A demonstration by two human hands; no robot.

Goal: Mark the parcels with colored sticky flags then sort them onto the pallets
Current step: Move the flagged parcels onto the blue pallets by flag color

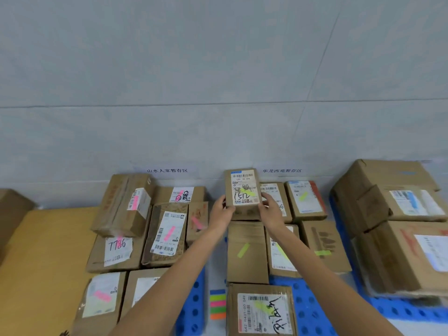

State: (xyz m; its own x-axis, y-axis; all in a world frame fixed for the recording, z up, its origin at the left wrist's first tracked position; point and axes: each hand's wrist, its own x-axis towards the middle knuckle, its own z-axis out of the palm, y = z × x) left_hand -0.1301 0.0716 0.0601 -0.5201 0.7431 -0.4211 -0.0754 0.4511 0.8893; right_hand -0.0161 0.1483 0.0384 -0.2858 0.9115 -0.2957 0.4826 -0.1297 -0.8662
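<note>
Parcel (243, 194): small brown box, label marked "1512", held upright with its label towards the camera, over the far left corner of the right pallet (303, 309); whether its base rests on anything cannot be told.
Flag (247, 192): yellow-green, stuck on the parcel's label.
Left hand (221, 210): grips the parcel's left edge, thumb on the front, fingers curled behind.
Right hand (270, 209): grips the right edge likewise.
Left pallet (194, 309): blue, bearing pink-flagged boxes (167, 235).
Right pallet: blue, bearing yellow-flagged boxes (246, 251), just beside the held parcel.
Flag pad (217, 304): multicoloured strips, on the floor between the pallets.
Wall signs (167, 170): one above each pallet.
</note>
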